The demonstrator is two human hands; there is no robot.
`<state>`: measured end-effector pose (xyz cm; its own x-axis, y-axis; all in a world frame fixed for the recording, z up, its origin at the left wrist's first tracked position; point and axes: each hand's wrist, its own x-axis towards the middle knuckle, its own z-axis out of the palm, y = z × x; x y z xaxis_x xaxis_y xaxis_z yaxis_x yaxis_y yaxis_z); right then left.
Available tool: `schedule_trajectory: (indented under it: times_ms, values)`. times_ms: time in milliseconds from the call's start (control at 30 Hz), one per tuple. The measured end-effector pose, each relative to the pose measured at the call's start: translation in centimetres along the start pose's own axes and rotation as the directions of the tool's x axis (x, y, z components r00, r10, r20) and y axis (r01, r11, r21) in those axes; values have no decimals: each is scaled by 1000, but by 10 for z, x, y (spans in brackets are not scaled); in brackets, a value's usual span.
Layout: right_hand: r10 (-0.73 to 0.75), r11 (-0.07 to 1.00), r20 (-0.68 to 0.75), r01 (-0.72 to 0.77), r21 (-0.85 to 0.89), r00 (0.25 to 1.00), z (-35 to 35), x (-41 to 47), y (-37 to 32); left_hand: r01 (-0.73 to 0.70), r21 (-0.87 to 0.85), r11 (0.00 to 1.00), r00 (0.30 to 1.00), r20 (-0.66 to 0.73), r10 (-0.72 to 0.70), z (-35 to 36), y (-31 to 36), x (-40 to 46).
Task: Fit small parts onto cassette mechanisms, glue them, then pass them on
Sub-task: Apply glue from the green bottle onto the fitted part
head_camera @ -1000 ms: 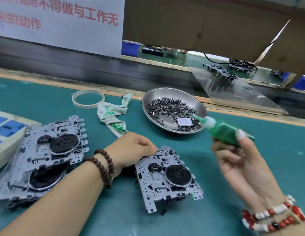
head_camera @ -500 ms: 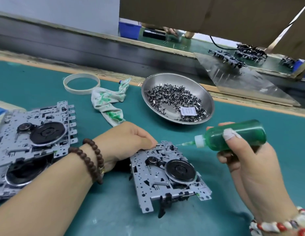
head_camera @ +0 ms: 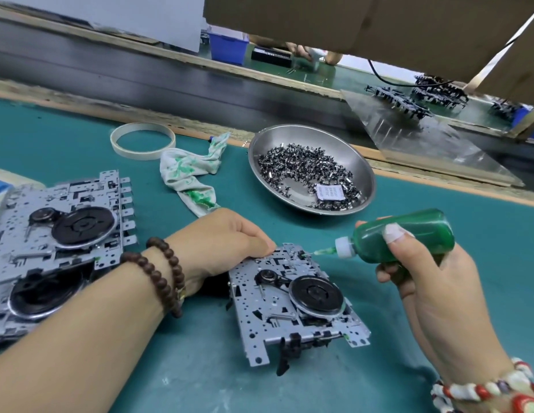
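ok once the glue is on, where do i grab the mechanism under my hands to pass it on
Take the mechanism by its two long side edges, coming down from above. The plate is flat and thin, so a pinch across the width suits it. Keep off the far corner, where the green bottle in the right hand has its tip, and off the black wheel. The left hand rests on that far edge.
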<state>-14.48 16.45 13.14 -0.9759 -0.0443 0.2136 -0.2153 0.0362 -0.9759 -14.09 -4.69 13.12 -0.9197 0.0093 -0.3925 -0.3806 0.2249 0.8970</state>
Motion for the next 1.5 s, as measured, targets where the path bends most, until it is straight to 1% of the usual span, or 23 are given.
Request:
schedule_trajectory:
  times_ms: [133,367,1067,1500]
  values:
    - [5,1000,-11,-5,-4,1000,-2,1,3,1,4,1000,1000,-5,-1,0,0,0]
    - [-42,998,-16,41,-37,999,-1,0,2,-2,10,1000,1000,-10,2,-1,-1,2]
    - [-118,993,28,118,-5,993,2,-1,-1,5,-2,1000,1000,-8,-5,0,-1,1]
    - [-124,992,15,124,0,992,3,-1,-2,8,-16,1000,1000,10,-8,0,-1,1]
